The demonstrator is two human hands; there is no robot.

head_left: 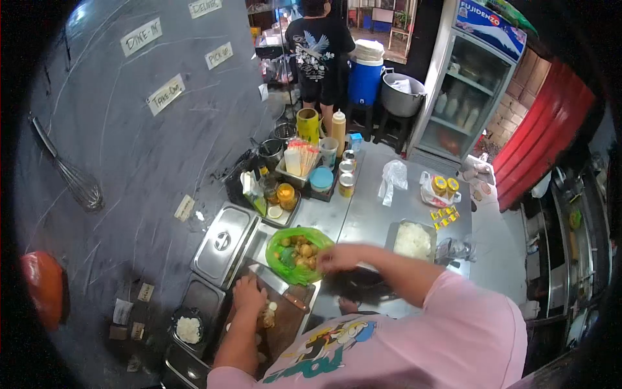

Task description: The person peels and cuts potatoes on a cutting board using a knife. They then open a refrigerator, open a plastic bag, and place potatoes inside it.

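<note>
My left hand point(249, 295) rests on the brown cutting board point(288, 322), fingers stretched forward and slightly apart. A knife lies across the board beside it, with its wide blade point(271, 279) towards the far edge and its wooden handle point(297, 302) to the right. Small pale cut pieces point(269, 318) are scattered near my left wrist. My right hand point(335, 258) is at the right rim of a green plastic bag point(277, 262), its fingers curled in. What they hold, if anything, is hidden. Small round brownish pieces point(304, 250) fill the open bag.
Lidded steel pans point(223, 241) and a bowl of white food point(188, 329) stand at left. Jars point(286, 194), sticks and cans point(346, 185) crowd the counter behind. A tray of white shreds point(414, 241) sits at right. A person point(317, 52) stands beyond the counter.
</note>
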